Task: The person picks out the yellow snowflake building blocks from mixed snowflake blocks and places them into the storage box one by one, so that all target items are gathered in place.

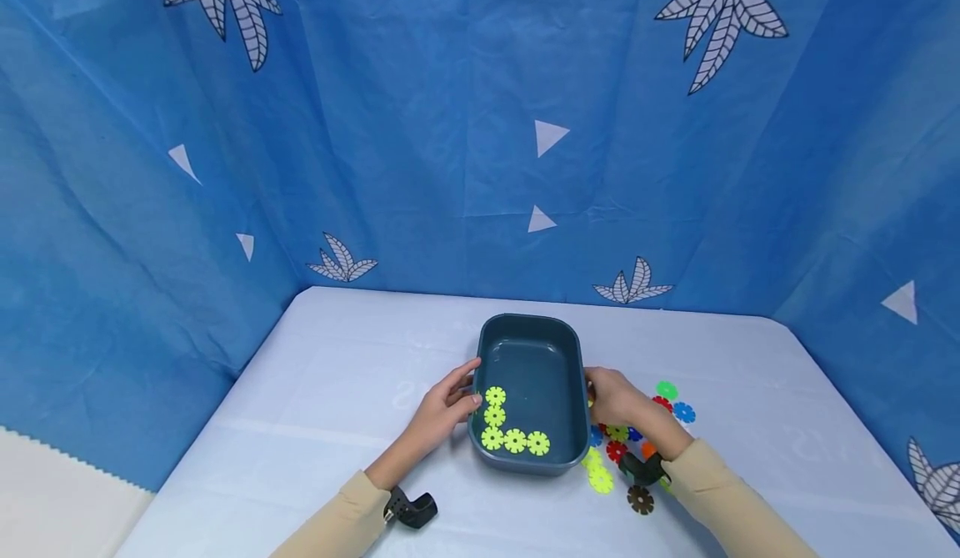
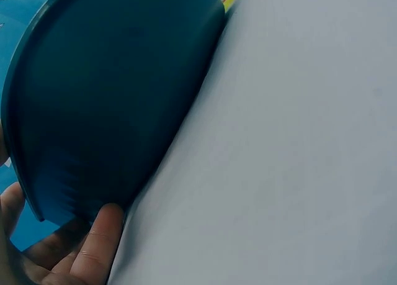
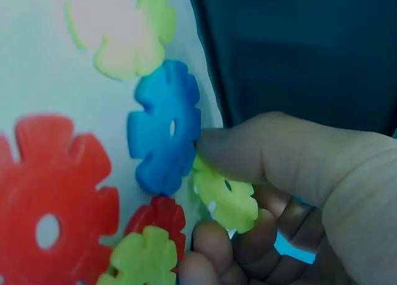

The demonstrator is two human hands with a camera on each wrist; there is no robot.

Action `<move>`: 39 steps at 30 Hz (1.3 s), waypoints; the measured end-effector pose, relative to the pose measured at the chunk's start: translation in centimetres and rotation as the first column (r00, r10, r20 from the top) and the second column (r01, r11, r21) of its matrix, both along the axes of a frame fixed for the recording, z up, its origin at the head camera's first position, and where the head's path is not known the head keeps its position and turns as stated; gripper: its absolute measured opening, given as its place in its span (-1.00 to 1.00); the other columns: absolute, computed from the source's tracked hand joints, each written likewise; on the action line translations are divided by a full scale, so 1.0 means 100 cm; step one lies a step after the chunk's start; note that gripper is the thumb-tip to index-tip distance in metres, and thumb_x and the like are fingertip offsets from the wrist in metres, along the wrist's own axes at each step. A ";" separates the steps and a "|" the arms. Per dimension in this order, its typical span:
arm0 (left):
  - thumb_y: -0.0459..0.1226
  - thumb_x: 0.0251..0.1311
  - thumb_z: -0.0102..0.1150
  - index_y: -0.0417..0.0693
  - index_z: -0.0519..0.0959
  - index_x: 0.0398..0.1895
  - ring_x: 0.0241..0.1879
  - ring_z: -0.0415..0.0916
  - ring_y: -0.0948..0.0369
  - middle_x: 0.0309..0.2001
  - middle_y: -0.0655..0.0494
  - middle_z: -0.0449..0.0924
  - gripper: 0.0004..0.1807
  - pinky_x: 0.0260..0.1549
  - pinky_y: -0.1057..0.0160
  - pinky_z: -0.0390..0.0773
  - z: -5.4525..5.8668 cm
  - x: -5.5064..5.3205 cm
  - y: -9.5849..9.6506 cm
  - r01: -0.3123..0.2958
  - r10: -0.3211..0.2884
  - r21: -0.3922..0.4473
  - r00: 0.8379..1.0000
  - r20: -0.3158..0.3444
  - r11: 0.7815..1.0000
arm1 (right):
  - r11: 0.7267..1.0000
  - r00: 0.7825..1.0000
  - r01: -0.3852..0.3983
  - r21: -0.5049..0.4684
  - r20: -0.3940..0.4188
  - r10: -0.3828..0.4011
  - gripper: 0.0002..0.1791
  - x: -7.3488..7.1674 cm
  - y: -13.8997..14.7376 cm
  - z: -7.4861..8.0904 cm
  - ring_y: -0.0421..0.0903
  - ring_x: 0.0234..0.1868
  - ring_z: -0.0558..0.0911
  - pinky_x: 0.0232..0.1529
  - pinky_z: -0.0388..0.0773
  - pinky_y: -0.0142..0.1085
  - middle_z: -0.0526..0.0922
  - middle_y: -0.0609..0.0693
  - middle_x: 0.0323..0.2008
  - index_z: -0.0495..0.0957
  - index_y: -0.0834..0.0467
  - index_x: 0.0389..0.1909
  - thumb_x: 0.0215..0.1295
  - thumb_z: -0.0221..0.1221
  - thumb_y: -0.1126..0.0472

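Note:
A dark teal bin (image 1: 528, 329) sits on the table, with several yellow-green plastic snowflake discs (image 1: 515, 441) laid in an L along its left and near sides. My left hand (image 1: 446, 395), fingers spread, rests against the bin's left side; its fingertips (image 2: 104, 235) touch the outer wall. Beyond the right wall, my right hand (image 1: 617, 397) pinches a yellow-green snowflake disc (image 3: 226, 198) between thumb and curled fingers. A blue snowflake disc (image 3: 164, 126) lies right at the thumb tip. Red discs (image 3: 56, 204) are close by.
A loose pile of snowflake discs spreads under and around my right forearm, including a green one (image 1: 667, 389), a light blue one (image 1: 684, 412) and a brown one (image 1: 641, 500). A blue patterned curtain (image 1: 465, 124) encloses the white table (image 1: 345, 349) behind and at both sides.

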State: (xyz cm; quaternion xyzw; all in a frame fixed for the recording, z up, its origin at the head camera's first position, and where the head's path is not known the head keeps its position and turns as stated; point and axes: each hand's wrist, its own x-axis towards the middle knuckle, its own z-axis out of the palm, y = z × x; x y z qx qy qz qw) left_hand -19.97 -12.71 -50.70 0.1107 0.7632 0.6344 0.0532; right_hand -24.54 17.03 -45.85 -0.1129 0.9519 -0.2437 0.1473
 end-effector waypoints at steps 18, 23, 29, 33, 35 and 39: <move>-0.25 0.42 0.15 0.04 0.27 0.56 0.34 0.46 -0.22 0.42 -0.33 0.36 -0.34 -0.01 0.15 0.77 -0.003 0.003 0.002 -0.006 0.005 0.018 1.000 0.019 1.000 | 0.983 0.996 0.071 -0.172 0.068 -0.060 -0.81 0.000 0.018 -0.007 -0.07 -0.54 0.55 -0.45 0.64 -0.28 0.65 0.00 -0.54 0.70 0.20 -0.37 0.10 0.32 0.53; -0.24 0.41 0.16 0.05 0.27 0.56 0.34 0.46 -0.21 0.42 -0.32 0.36 -0.34 -0.02 0.15 0.77 -0.002 0.003 0.001 -0.008 0.007 0.016 1.000 0.020 1.000 | 0.959 0.985 0.134 -0.251 0.144 -0.100 -0.87 -0.002 0.027 -0.009 -0.09 -0.48 0.64 -0.35 0.77 -0.21 0.76 0.03 -0.43 0.71 0.23 -0.28 0.21 0.31 0.46; -0.25 0.42 0.14 0.07 0.27 0.56 0.33 0.48 -0.20 0.43 -0.30 0.37 -0.35 -0.02 0.15 0.77 -0.001 0.002 0.000 -0.011 0.011 0.004 1.000 0.010 1.000 | 0.947 0.982 0.134 -0.293 0.168 -0.087 -0.86 -0.005 0.032 -0.008 -0.09 -0.45 0.70 -0.31 0.80 -0.17 0.79 0.07 -0.38 0.70 0.29 -0.18 0.24 0.30 0.43; -0.26 0.43 0.13 0.07 0.26 0.56 0.33 0.47 -0.20 0.43 -0.31 0.36 -0.35 -0.02 0.15 0.77 0.000 0.002 0.000 -0.012 0.012 -0.001 1.000 0.010 1.000 | 0.936 0.978 0.142 -0.321 0.189 -0.084 -0.84 -0.004 0.032 -0.004 -0.08 -0.42 0.73 -0.27 0.81 -0.15 0.79 0.09 -0.37 0.69 0.31 -0.15 0.26 0.26 0.46; -0.28 0.43 0.12 0.06 0.26 0.56 0.34 0.47 -0.20 0.43 -0.31 0.36 -0.35 -0.02 0.15 0.77 0.001 0.002 0.000 -0.010 0.010 0.001 1.000 0.009 1.000 | 0.933 0.978 0.140 -0.332 0.191 -0.079 -0.82 -0.004 0.033 -0.001 -0.07 -0.39 0.75 -0.26 0.81 -0.14 0.79 0.10 -0.35 0.68 0.33 -0.11 0.28 0.24 0.47; -0.29 0.43 0.12 0.03 0.26 0.56 0.33 0.47 -0.21 0.42 -0.32 0.37 -0.35 -0.02 0.16 0.77 0.001 0.001 0.000 -0.002 0.002 0.014 1.000 0.006 1.000 | 0.919 0.973 0.168 -0.356 0.209 -0.097 -0.79 -0.005 0.035 0.004 -0.06 -0.34 0.78 -0.23 0.81 -0.16 0.80 0.12 -0.29 0.67 0.33 -0.07 0.30 0.21 0.48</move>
